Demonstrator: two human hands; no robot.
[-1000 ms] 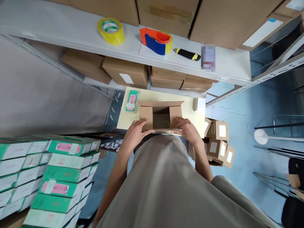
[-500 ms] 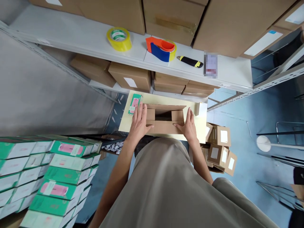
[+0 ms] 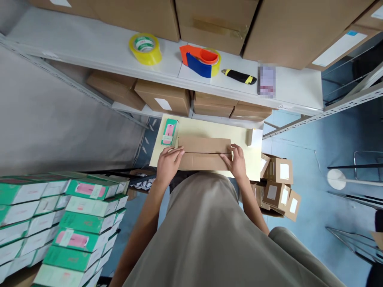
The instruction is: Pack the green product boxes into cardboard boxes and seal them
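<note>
A small brown cardboard box (image 3: 205, 161) lies on the pale yellow table in front of me, its two long top flaps folded down so that their edges meet along the middle. My left hand (image 3: 169, 162) grips its left end, fingers and thumb closed together at the flap seam. At the right end, my right hand (image 3: 237, 160) has its thumb on the near flap and its fingers bent around the corner. Beyond my left hand stands a green and white box with a pink picture (image 3: 169, 132). The inside of the cardboard box is hidden.
The shelf (image 3: 104, 56) above holds a yellow tape roll (image 3: 145, 48), a tape dispenser (image 3: 200, 60) and a utility knife (image 3: 239, 76). A white box (image 3: 254, 137) stands on the table's (image 3: 209, 129) right. Green boxes (image 3: 74, 221) are stacked left; cardboard boxes (image 3: 277, 187) lie right.
The far and near long flaps have come down over the box opening. My left hand has moved slightly left and nearer, and the fingers of both hands have bent in.
</note>
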